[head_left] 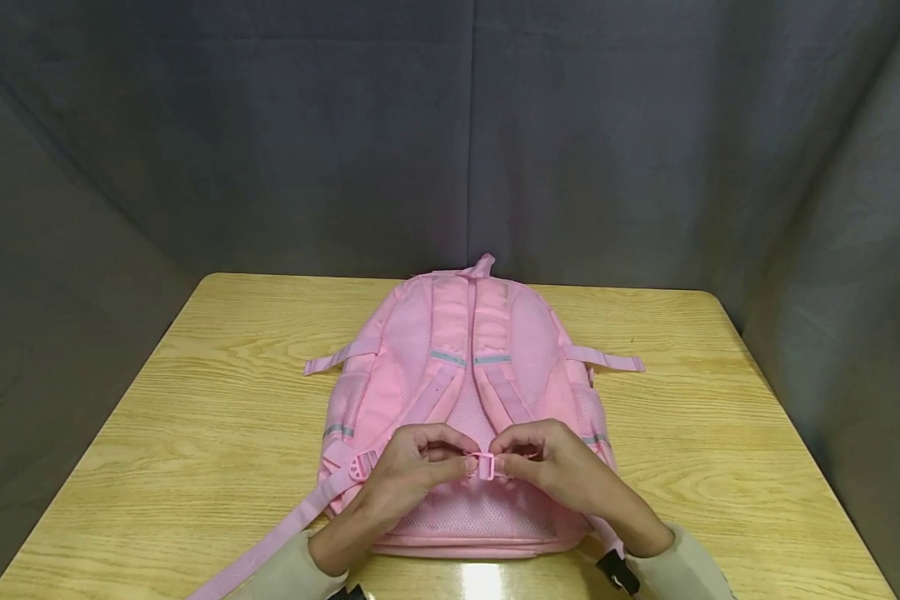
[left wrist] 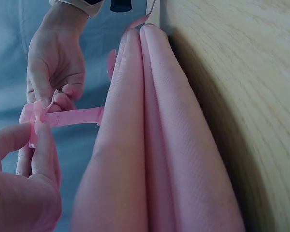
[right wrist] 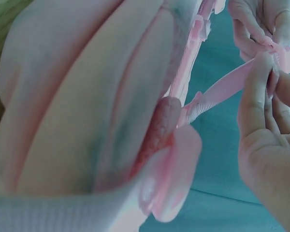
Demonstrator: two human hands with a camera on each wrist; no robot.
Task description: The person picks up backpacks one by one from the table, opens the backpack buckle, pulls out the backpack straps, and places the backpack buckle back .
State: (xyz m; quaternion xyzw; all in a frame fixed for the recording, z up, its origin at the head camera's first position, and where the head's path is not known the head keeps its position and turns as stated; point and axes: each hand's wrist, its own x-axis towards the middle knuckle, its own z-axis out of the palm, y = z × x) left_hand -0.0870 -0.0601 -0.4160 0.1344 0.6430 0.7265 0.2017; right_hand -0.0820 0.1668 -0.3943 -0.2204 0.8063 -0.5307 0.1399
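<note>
Left hand [head_left: 412, 467] and right hand [head_left: 551, 462] meet on my feed, thumbs and fingertips pinching one small pink buckle [head_left: 486, 466] between them, over the lower middle of the pink backpack [head_left: 465, 417]. That bag lies back panel up on the desk [head_left: 195, 400], top loop [head_left: 484, 265] toward the far edge, base toward the near one, roughly midway between the left and right edges. Judging progress from my end, I'd call the buckle work under way but unfinished: the piece is in both sets of fingers and webbing [left wrist: 72, 117] runs from it to the bag, while two side straps [head_left: 604, 358] lie loose, one toward each side edge, and a long strap [head_left: 270, 540] trails from a slider [head_left: 363, 466] toward the near left corner. What seems left is to finish at the buckle and let go; I can't tell whether it is being joined, parted or adjusted, since fingertips cover its ends and my wrist feeds are soft. The long strap and the desk's near edge run out of the head view, and the forearms [head_left: 348, 533] hide part of the bag's lower corners
</note>
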